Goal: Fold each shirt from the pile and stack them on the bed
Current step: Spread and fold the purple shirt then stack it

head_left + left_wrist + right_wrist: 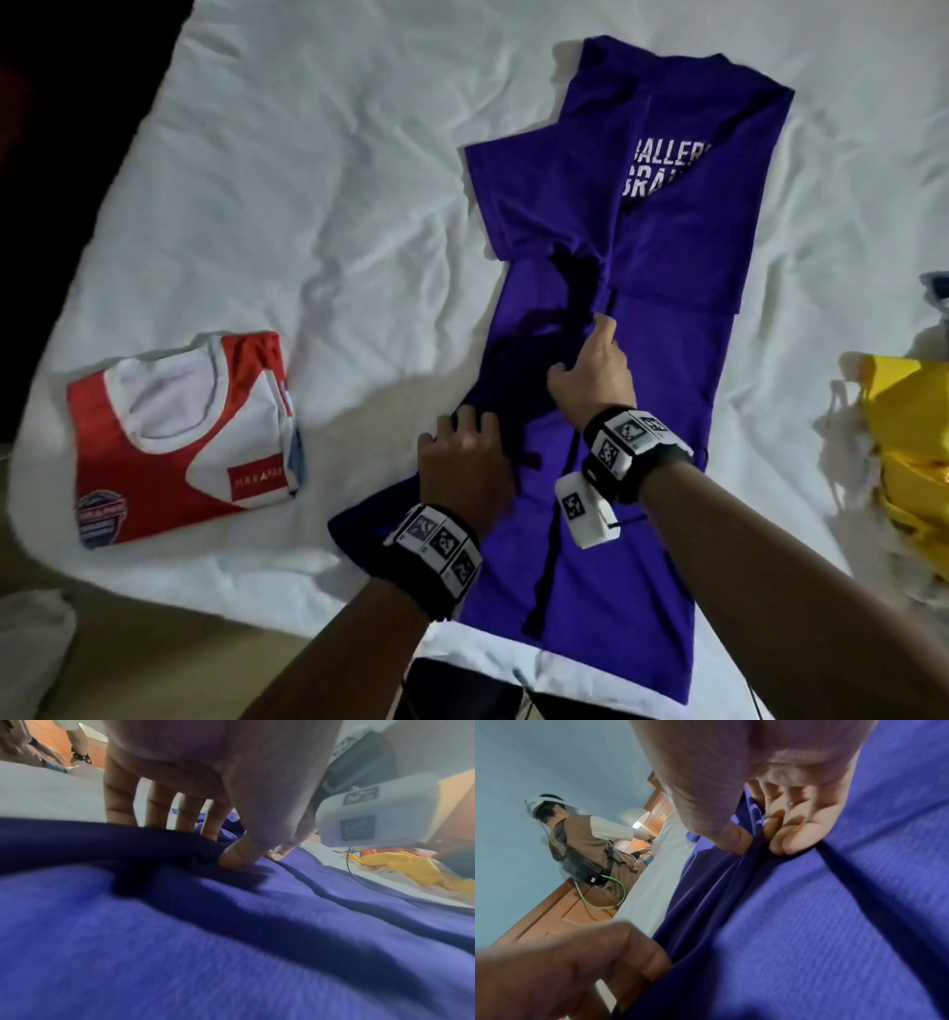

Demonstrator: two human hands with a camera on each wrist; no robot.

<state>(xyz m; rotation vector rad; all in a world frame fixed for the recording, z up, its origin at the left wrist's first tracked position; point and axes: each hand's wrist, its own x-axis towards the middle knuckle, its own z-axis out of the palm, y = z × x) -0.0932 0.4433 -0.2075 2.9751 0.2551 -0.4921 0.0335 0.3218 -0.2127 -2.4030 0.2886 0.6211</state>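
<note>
Under both hands lies the purple shirt (pixel 606 329), stretched lengthwise on the bed (pixel 318 154), both sides already folded inward. The left hand (pixel 464 462) grips its left edge; the right hand (pixel 595 370) pinches the middle fold just beyond. Left of the left hand sits one folded red-and-white shirt (pixel 179 437). Right of the right hand, yellow garments (pixel 904 437) wait unfolded.

A white-sheeted bed (pixel 318 169) carries a purple shirt (pixel 631 318), a folded red-and-white shirt (pixel 169 452) and yellow clothing (pixel 909 426).
</note>
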